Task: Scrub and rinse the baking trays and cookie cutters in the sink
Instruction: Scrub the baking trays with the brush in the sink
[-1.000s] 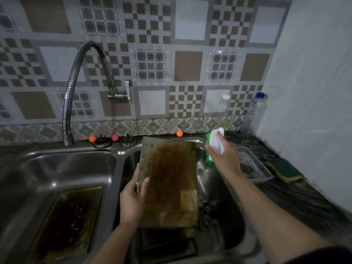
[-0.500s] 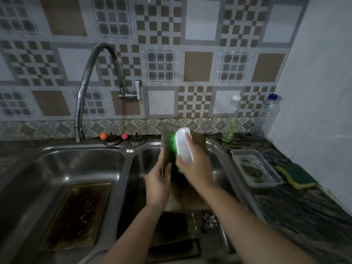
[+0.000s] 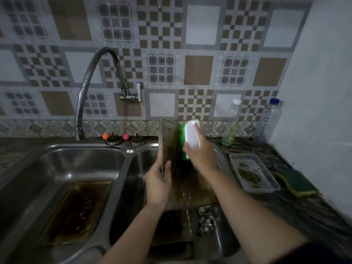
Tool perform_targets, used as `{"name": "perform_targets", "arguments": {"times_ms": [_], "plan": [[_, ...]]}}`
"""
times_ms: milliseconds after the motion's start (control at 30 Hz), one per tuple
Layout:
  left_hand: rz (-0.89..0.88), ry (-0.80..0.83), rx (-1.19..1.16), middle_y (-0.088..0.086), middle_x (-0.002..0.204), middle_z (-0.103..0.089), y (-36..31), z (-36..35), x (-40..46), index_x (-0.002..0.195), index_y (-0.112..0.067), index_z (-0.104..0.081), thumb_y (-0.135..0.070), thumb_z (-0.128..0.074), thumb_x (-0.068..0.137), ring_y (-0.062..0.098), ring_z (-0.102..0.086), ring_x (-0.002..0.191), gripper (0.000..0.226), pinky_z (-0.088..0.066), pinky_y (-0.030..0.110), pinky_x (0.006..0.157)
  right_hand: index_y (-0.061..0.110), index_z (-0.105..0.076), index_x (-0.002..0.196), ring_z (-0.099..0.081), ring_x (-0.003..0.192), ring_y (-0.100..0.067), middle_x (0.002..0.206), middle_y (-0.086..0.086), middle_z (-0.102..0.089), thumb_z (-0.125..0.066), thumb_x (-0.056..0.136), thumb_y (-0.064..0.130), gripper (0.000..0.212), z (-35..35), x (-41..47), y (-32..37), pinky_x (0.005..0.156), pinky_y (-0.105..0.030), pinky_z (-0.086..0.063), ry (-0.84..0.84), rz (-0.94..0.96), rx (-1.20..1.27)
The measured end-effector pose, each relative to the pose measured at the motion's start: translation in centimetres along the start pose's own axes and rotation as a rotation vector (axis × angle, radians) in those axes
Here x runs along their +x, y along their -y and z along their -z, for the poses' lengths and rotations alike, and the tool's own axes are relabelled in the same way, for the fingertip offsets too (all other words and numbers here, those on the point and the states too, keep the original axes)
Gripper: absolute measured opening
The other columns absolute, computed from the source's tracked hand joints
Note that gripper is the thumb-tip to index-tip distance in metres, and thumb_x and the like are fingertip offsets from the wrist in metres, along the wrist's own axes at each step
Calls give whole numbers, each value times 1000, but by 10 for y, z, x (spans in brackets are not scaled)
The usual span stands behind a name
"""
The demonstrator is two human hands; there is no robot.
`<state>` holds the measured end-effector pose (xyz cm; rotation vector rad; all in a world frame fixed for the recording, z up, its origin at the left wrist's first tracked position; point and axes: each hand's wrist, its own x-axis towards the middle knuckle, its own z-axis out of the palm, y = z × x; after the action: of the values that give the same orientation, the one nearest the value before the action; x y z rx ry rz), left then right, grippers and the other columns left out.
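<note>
A greasy brown baking tray (image 3: 174,149) stands tilted upright over the right sink basin (image 3: 133,187). My left hand (image 3: 159,180) grips its left edge. My right hand (image 3: 200,155) holds a white-handled scrub brush (image 3: 192,134) with green bristles against the tray's upper face. Another dirty tray (image 3: 78,210) lies flat in the left basin. A further tray (image 3: 171,227) lies at the bottom of the right basin, with several metal cookie cutters (image 3: 206,220) beside it.
A flexible chrome faucet (image 3: 89,80) arches over the left basin, with no water running. On the right counter sit a clear plastic container (image 3: 253,174), a green-yellow sponge (image 3: 297,181) and two plastic bottles (image 3: 231,126). Small orange and pink stoppers (image 3: 105,136) rest behind the sink.
My right hand brought the brush from the right onto the tray. The tray has been tipped more upright, and the brush now sits near its top edge.
</note>
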<state>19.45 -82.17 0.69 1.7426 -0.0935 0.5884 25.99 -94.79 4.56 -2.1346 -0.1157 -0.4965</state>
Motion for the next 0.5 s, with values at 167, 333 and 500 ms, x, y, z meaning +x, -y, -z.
{"name": "perform_targets", "arguments": {"times_ms": [167,333,500], "plan": [[23,-158,89,-23,122,-53,-3,6,20,145,-33,-33,-14,-52,96,-23,-50,100,55,-36,0,91,46,-11,149,-57,89,-10,120,-2,-57,-61,90,33,79,2,-36,-17,64,-18,-51,141,-5,-81],[-2,-175,391,9,93,-71,10,16,11,146,-35,-31,-21,-51,96,21,-66,76,56,-52,31,73,53,-2,146,-56,111,-14,132,-2,-54,-63,87,37,86,-15,-89,-72,92,-31,-50,200,-40,-65],[-26,-191,557,2,72,-59,1,19,1,148,-34,-27,-22,-49,97,14,-53,62,57,-37,24,55,48,-25,146,-57,107,-23,134,-9,-53,-53,95,36,60,16,-35,-37,70,-19,-41,153,-131,-37]]}}
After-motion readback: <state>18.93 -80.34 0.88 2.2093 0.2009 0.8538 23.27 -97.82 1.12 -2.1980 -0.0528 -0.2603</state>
